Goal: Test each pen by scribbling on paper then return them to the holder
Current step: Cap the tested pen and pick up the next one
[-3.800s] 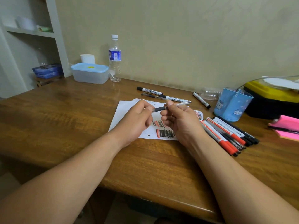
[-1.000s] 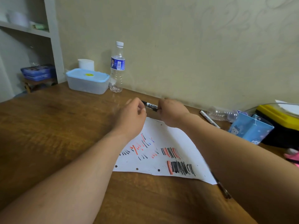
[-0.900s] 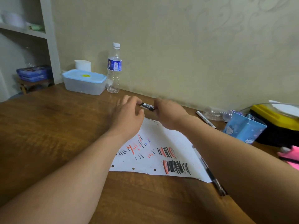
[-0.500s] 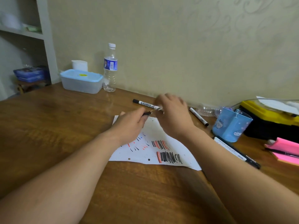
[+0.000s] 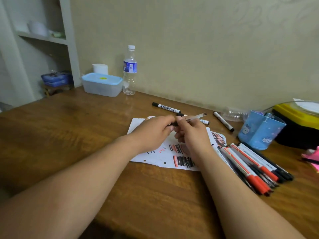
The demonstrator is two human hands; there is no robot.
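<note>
1. Presently, the room is recorded: a plain wall point(image 5: 189, 49) backs the table, and a shelf unit point(image 5: 43, 38) is seen at far left.
2. A wooden table point(image 5: 69, 135) carries everything. A lidded box point(image 5: 101, 84) and a water bottle point(image 5: 129, 71) stand side by side at its far edge; a yellow-and-black case point(image 5: 296, 118) sits at far right.
3. The paper point(image 5: 151, 161) lies flat mid-table, directly beneath both hands, and is marked with black and red scribbles.
4. A pile of pens point(image 5: 250, 164) is laid beside the paper's right edge. These are judged tested but not yet returned.
5. The blue holder point(image 5: 259, 133) stands upright just beyond that pile. No pen is seen rising from it.
6. Loose markers, one black-capped point(image 5: 165, 107), lie beyond the paper and are judged untested.
7. The clear-barrelled pen point(image 5: 195, 117) is held above the paper. The right hand point(image 5: 191, 133) is wrapped round its barrel, and its dark near end is pinched by the left hand point(image 5: 153, 130). Whether the cap is on cannot be told.
8. Key relation: the pen's long axis runs from the left pinch up and away to the right. The paper lies straight below the grip, while the holder stands well apart to the right, nearer the right hand. A scribble is judged to need only a downward turn of the tip.
</note>
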